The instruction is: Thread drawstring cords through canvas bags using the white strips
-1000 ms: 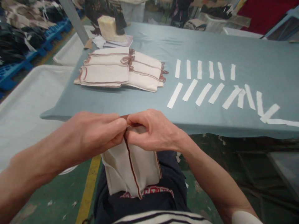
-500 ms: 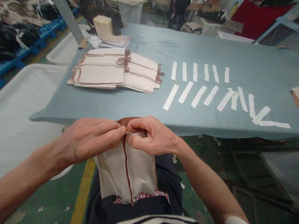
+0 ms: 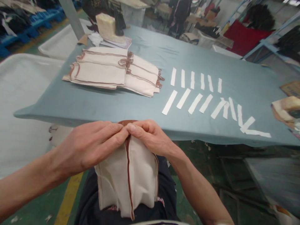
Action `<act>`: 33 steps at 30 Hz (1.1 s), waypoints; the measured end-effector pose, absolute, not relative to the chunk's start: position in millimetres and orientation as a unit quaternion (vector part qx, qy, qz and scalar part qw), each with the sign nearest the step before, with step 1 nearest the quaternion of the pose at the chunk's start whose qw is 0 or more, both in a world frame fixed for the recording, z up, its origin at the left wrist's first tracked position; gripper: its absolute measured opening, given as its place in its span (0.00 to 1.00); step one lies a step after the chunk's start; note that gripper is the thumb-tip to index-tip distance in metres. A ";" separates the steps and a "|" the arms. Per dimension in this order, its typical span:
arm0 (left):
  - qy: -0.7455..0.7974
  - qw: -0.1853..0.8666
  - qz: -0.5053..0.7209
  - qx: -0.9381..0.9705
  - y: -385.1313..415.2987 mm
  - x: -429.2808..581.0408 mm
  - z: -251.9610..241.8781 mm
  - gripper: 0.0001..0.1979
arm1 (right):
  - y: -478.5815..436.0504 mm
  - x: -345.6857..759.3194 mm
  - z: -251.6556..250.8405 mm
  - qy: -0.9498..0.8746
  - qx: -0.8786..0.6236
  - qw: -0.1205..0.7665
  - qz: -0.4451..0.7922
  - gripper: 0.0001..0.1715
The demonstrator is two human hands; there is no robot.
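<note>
A cream fabric pouch (image 3: 117, 175) with brown edging hangs over my lap, its brown centre seam running downward. My left hand (image 3: 96, 140) pinches the pouch's top edge from the left. Against it, fingertips meeting at the seam, my right hand (image 3: 150, 136) grips the same edge from the right, thumb on top. A bit of brown lining shows behind my fingers. What lies under the fingertips is hidden.
On the blue-covered table (image 3: 112, 106) lies a stack of cream pouches (image 3: 100, 73) with brown cords. Several white strips (image 3: 169, 102) are spread in rows to the right. A yellowish block (image 3: 105, 26) stands behind, and white tubs (image 3: 21, 81) sit at left.
My right thumb has moved up onto the pouch's top edge, and its fingers have closed against my left fingertips. The view has turned slightly to the right.
</note>
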State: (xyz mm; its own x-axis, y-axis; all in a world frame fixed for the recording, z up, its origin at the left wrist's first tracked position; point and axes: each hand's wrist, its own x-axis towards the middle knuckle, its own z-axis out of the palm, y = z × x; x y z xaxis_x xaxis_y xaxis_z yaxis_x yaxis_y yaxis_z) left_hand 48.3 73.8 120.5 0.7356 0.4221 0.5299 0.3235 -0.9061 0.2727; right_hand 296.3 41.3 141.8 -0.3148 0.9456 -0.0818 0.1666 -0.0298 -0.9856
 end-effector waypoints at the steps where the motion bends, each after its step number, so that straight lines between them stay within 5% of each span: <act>1: 0.201 0.092 0.303 0.927 73.4 49.5 122.4 0.21 | 41.0 295.4 137.7 -0.585 -0.439 0.364 0.577 0.26; 8: 0.294 0.252 0.295 0.873 70.0 58.7 143.7 0.11 | 39.3 298.5 138.0 -0.613 -0.382 0.332 0.606 0.39; 16: 0.245 0.445 0.224 0.831 84.8 46.2 157.9 0.10 | 38.8 306.6 154.9 -0.787 -0.302 0.333 0.422 0.25; 25: 0.232 0.401 0.203 0.863 80.9 60.3 178.4 0.21 | 38.0 318.1 164.6 -0.866 -0.294 0.279 0.294 0.18; 33: 0.214 0.412 0.244 0.851 81.1 67.1 165.5 0.24 | 47.5 326.8 159.3 -0.849 -0.305 0.270 0.337 0.22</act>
State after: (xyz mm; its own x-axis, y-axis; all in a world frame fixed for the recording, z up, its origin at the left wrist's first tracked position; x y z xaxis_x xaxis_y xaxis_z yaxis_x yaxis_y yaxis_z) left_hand 67.1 81.1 165.5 0.7890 0.5658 0.2395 0.1632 -0.5688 0.8062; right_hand 326.8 47.5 159.3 -0.6689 0.6991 0.2528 0.3352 0.5872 -0.7367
